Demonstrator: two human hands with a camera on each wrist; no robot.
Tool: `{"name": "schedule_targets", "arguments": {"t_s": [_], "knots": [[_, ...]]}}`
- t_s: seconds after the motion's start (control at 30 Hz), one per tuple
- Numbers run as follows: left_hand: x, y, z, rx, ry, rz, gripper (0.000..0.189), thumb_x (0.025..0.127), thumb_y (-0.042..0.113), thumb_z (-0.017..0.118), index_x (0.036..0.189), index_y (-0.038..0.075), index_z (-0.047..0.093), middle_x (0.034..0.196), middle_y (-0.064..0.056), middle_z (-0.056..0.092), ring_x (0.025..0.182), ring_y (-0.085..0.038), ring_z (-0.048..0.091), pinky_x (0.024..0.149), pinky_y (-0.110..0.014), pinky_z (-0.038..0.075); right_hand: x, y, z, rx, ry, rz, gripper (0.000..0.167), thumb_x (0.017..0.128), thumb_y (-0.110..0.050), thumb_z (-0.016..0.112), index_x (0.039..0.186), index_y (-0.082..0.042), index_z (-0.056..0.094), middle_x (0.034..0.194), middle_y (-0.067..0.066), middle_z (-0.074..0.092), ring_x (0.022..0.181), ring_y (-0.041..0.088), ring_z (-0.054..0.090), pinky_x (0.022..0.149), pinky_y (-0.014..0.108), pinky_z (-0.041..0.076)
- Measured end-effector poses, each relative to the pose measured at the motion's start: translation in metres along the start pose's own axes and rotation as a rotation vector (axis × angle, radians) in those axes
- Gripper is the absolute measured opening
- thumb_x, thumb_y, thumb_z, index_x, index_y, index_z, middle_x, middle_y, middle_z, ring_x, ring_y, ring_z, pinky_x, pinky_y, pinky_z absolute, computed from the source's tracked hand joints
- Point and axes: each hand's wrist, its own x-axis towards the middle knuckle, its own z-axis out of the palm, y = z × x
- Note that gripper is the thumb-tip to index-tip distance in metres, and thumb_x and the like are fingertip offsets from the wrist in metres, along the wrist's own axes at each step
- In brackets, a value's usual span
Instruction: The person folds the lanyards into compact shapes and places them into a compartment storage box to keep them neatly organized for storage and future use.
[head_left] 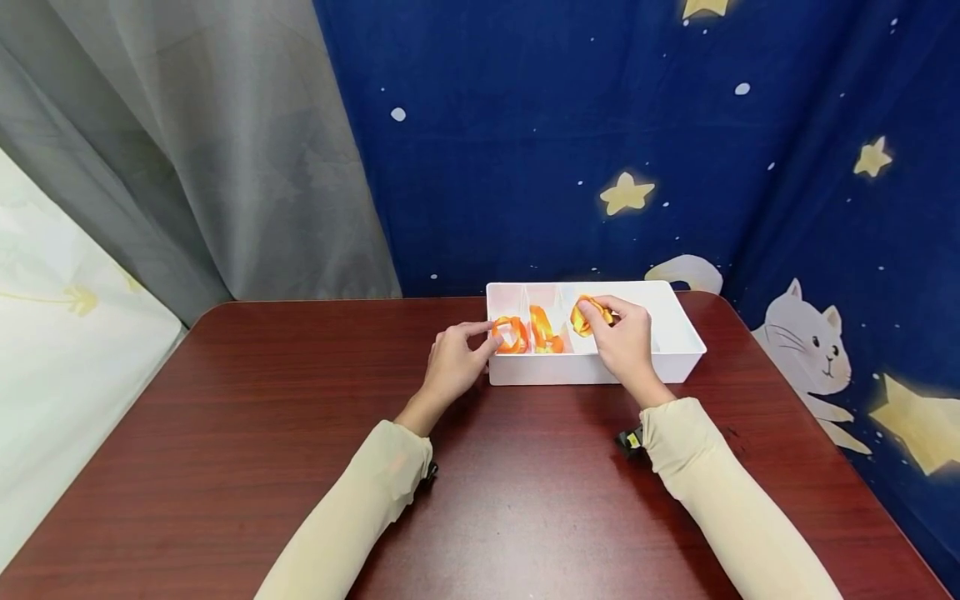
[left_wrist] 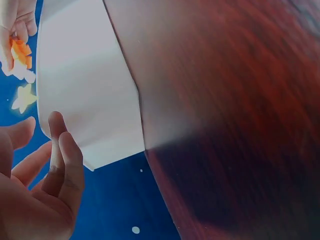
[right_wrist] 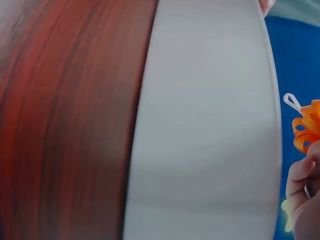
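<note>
A white divided box (head_left: 558,370) stands toward the back of the table. Above its middle, my right hand (head_left: 628,337) pinches an orange ribbon bow (head_left: 583,322) between thumb and fingers. From that bow (right_wrist: 306,125) a thin white loop sticks out in the right wrist view. My left hand (head_left: 456,360) is at the box's left front corner, thumb and fingers spread apart; whether they touch the rim I cannot tell. An orange ring-shaped ribbon piece (head_left: 522,340) lies in the left compartment. Beside it, the second compartment contains more orange ribbon (head_left: 537,323).
The box's right part (head_left: 671,321) has a white interior. Beneath everything is a reddish-brown wooden table (head_left: 337,358). Behind it hang a grey curtain (head_left: 247,167) and a blue curtain (head_left: 510,150) with stars and a cat.
</note>
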Motion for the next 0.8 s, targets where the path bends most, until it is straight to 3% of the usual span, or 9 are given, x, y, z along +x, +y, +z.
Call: {"name": "schedule_targets", "arguments": {"t_s": [0.2, 0.3, 0.5, 0.8], "knots": [[0.001, -0.003, 0.000, 0.032, -0.003, -0.015, 0.035, 0.088, 0.027, 0.076, 0.119, 0.011, 0.074, 0.122, -0.009, 0.069, 0.085, -0.020, 0.071, 0.090, -0.041, 0.052, 0.004, 0.010, -0.003, -0.090, -0.001, 0.068, 0.022, 0.091, -0.015, 0.074, 0.098, 0.005, 0.076, 0.091, 0.018, 0.072, 0.076, 0.014, 0.056, 0.062, 0.013, 0.041], [0.002, -0.004, 0.000, 0.019, -0.009, -0.037, 0.036, 0.088, 0.026, 0.076, 0.121, 0.012, 0.073, 0.122, -0.010, 0.069, 0.068, -0.017, 0.069, 0.089, -0.041, 0.052, 0.006, 0.012, -0.004, -0.129, -0.005, 0.075, 0.022, 0.090, -0.015, 0.074, 0.097, 0.006, 0.075, 0.092, 0.019, 0.072, 0.078, 0.019, 0.057, 0.063, 0.014, 0.040], [0.002, -0.006, 0.000, -0.005, -0.024, -0.058, 0.039, 0.089, 0.026, 0.075, 0.124, 0.011, 0.071, 0.097, -0.010, 0.072, 0.052, -0.011, 0.063, 0.080, -0.039, 0.052, 0.008, 0.015, -0.004, -0.217, 0.013, 0.074, 0.023, 0.090, -0.018, 0.074, 0.094, 0.005, 0.076, 0.091, 0.018, 0.073, 0.079, 0.025, 0.060, 0.063, 0.023, 0.040], [0.000, -0.006, 0.003, -0.036, -0.024, -0.072, 0.039, 0.089, 0.025, 0.076, 0.125, 0.012, 0.071, 0.078, -0.008, 0.071, 0.052, -0.017, 0.067, 0.068, -0.034, 0.050, 0.005, 0.015, -0.004, -0.331, -0.017, 0.148, 0.026, 0.091, -0.025, 0.072, 0.095, 0.000, 0.077, 0.091, 0.016, 0.074, 0.088, 0.032, 0.064, 0.073, 0.042, 0.045]]}}
